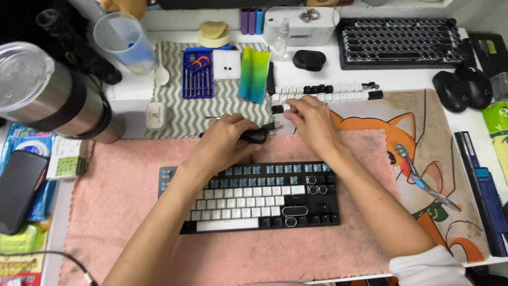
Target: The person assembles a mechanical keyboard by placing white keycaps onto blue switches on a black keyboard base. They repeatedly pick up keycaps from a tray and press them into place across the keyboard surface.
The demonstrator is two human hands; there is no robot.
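Observation:
A black keyboard (254, 197) with white and black keycaps lies on a pink cloth (116, 201); its top rows are bare blue switches. My left hand (227, 139) sits just behind the keyboard, shut on a black keycap puller (259, 135). My right hand (309, 121) reaches to the rows of loose white and black keycaps (325, 92) laid out on the desk mat, fingertips pinching a keycap at the left end of the lower row.
A steel tumbler (53, 95) and a phone (18, 188) stand at the left. Behind are a plastic cup (124, 39), a blue screwdriver set (197, 74), a second keyboard (399, 42) and two black mice (465, 87). A toothbrush (423, 177) lies on the fox mat.

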